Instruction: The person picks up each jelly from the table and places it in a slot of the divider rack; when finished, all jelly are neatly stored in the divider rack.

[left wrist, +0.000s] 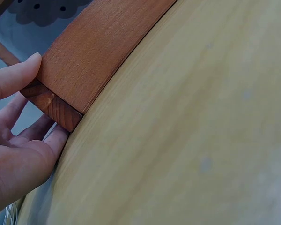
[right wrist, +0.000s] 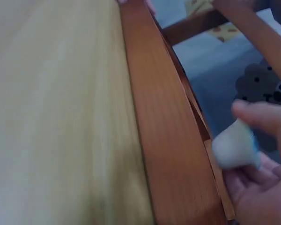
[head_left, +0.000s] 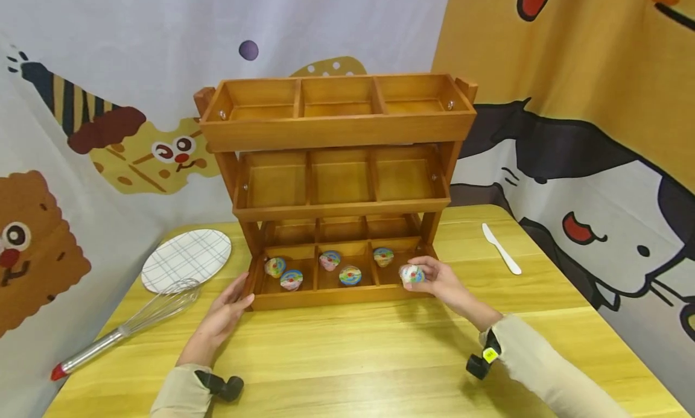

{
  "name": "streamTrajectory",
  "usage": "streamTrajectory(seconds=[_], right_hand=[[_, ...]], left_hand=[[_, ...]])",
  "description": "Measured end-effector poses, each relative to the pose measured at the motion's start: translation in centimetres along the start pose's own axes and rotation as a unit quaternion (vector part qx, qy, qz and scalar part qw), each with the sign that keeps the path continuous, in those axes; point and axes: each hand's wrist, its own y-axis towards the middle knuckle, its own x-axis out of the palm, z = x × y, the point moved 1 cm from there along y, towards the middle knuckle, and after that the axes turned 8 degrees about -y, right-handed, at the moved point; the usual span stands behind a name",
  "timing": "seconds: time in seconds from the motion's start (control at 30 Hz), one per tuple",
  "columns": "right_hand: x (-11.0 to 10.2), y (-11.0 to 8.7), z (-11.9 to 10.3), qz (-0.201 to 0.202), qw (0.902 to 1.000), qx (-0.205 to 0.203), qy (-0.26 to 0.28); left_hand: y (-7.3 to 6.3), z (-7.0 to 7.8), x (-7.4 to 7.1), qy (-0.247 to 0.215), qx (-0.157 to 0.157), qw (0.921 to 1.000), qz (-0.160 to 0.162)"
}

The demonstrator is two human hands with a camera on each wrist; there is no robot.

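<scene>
My right hand (head_left: 442,282) pinches a small jelly cup (head_left: 412,274) with a printed lid over the right compartment of the rack's bottom tray. In the right wrist view the cup's whitish body (right wrist: 235,146) sits between thumb and fingers. The three-tier wooden rack (head_left: 336,131) stands on the table. Its bottom tray (head_left: 336,297) holds two jelly cups (head_left: 291,280) on the left, two cups (head_left: 350,276) in the middle and one cup (head_left: 383,257) on the right. My left hand (head_left: 221,314) holds the tray's front left corner (left wrist: 61,110), thumb in front and fingers along the side.
Left of the rack lies a white checked plate (head_left: 187,255), with a whisk (head_left: 125,330) overlapping its edge. A white plastic knife (head_left: 501,249) lies on the table at right. Printed curtains (head_left: 326,32) hang behind the table (head_left: 347,357).
</scene>
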Motion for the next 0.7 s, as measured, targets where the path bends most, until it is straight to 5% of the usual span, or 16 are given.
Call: streamTrajectory(seconds=[0.3, 0.5, 0.7], right_hand=[[0.1, 5.1, 0.7, 0.056, 0.9864, 0.07, -0.138], [0.3, 6.1, 1.2, 0.045, 0.9703, 0.088, -0.221], [0.2, 6.4, 1.2, 0.03, 0.9679, 0.082, -0.236]], left_hand=[[-0.1, 0.1, 0.1, 0.002, 0.008, 0.9999, 0.007], [0.0, 0.0, 0.4, 0.006, 0.008, 0.9999, 0.008], [0.0, 0.0, 0.2, -0.005, -0.002, 0.9998, 0.017]])
